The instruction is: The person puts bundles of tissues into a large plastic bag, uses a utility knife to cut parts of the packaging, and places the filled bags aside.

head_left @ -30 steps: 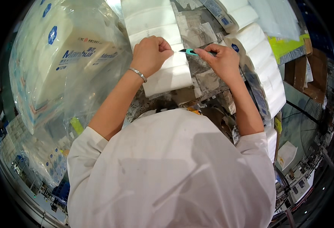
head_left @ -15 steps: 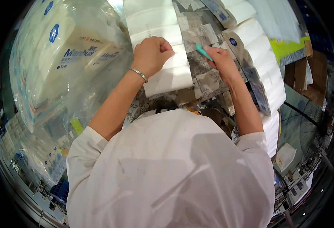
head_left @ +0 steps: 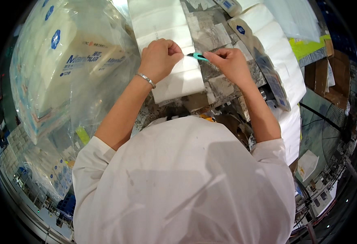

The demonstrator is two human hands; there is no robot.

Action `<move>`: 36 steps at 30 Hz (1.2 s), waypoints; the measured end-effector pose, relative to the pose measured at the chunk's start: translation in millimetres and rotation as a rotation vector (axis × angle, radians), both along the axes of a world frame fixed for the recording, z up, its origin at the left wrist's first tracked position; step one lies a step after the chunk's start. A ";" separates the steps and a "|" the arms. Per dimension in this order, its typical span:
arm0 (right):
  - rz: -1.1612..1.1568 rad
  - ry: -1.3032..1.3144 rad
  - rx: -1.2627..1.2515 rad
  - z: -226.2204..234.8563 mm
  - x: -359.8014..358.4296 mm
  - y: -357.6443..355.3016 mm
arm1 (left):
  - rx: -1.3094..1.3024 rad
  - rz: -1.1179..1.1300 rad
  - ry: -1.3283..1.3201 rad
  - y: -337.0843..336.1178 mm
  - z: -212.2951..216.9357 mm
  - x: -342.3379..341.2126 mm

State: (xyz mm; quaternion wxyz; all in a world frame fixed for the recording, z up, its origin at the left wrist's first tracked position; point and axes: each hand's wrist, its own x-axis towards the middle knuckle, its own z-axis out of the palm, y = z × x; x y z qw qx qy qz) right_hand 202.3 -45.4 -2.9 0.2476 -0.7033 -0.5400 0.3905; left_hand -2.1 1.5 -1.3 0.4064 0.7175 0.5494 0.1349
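A long white pack of paper rolls (head_left: pixel 162 26) lies in front of me, running away from my body. My left hand (head_left: pixel 159 59) is over its middle, thumb and fingers pinched together; whatever they grip there is hidden. In my right hand (head_left: pixel 232 64) is a small teal-handled cutter (head_left: pixel 201 56) with a dark tip, held between thumb and fingers. Its tip points left and lies close to the left fingertips, over the pack's right edge.
Large clear-wrapped paper packs (head_left: pixel 81 49) stand on the left. More white roll packs (head_left: pixel 278 53) lie along the right. Worn paper and tape cover the table (head_left: pixel 221 83). A cardboard box (head_left: pixel 337 77) and a black fan (head_left: pixel 333 122) are farther right.
My right hand has moved left, bringing the cutter's tip up to my left fingertips. The left hand has barely shifted. Packs on the right sit slightly differently.
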 end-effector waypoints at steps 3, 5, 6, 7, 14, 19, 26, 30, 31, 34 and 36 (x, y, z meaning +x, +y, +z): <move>-0.295 0.713 -0.357 -14.2 13.2 -2.9 | 0.080 -0.031 0.001 -3.3 2.8 0.1; -0.300 0.649 -0.290 -13.9 18.3 -7.4 | 0.248 -0.087 0.031 -8.2 5.0 1.7; -0.296 0.622 -0.298 -13.0 19.6 -8.8 | 0.371 -0.126 0.052 -11.6 6.0 3.1; -0.293 0.594 -0.305 -11.8 21.0 -10.2 | 0.493 -0.167 0.073 -13.7 8.2 4.3; -0.367 0.529 -0.265 -6.6 28.3 -19.6 | 0.612 -0.943 0.758 -11.2 36.4 37.7; -0.346 0.580 -0.200 0.7 36.9 -25.9 | 0.676 -1.265 1.168 -19.5 40.6 64.6; -0.434 0.360 -0.087 25.5 72.7 -21.4 | 0.827 -0.986 0.694 23.8 25.4 45.9; -0.436 0.314 0.034 37.7 123.9 20.3 | 0.390 -0.353 0.477 62.0 57.2 26.8; -0.441 0.247 0.073 34.5 139.9 37.4 | 0.275 -0.227 0.392 64.0 58.5 17.6; -0.534 0.071 0.141 19.2 192.9 98.7 | 0.177 -0.120 0.246 53.2 53.1 -1.8; -0.531 -0.033 0.200 -2.9 235.4 126.8 | 0.481 -0.180 0.058 20.4 35.9 -2.4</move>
